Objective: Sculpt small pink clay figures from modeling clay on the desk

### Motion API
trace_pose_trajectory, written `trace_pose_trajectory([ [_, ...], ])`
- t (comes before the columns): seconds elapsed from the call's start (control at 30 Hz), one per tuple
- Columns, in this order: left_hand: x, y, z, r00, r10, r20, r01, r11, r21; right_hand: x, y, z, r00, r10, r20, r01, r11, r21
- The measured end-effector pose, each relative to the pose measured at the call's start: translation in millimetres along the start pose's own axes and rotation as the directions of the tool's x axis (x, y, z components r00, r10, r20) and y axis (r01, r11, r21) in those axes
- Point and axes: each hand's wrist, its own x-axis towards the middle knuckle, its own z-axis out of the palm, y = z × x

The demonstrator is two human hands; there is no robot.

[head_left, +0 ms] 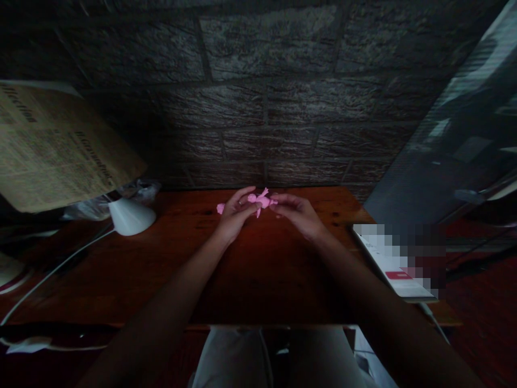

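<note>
A small pink toy figure point(263, 201) with thin limbs is held above the wooden desk between both hands. My left hand point(236, 214) is closed around its left part, the thumb lying across it. Another pink piece point(220, 208) pokes out on the far side of my left hand; whether it joins the figure is hidden. My right hand point(298, 212) pinches the figure's right end between thumb and fingertips.
To the left stands a lamp with a newspaper-print shade point(60, 151) and white base point(132, 217), its cord crossing the wooden desk point(266, 269). A flat, partly blurred white-and-red item point(398, 275) lies at the desk's right edge. A dark brick wall point(266, 102) rises behind.
</note>
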Motion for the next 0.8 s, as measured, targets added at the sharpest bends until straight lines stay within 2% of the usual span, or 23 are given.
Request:
trace_pose_trajectory([
  [0.33, -1.1, 2.9, 2.9, 0.999, 0.035, -0.005, -0.035, 0.995, 0.089, -0.9, -0.7, 1.5, 1.000, -0.013, 0.008, 0.013, 1.000, 0.004],
  [0.8, -2.8, 3.3, 4.4, 0.997, 0.067, -0.036, -0.062, 0.992, 0.110, -1.5, -3.1, 1.5, 1.000, 0.013, -0.023, -0.014, 0.998, -0.057],
])
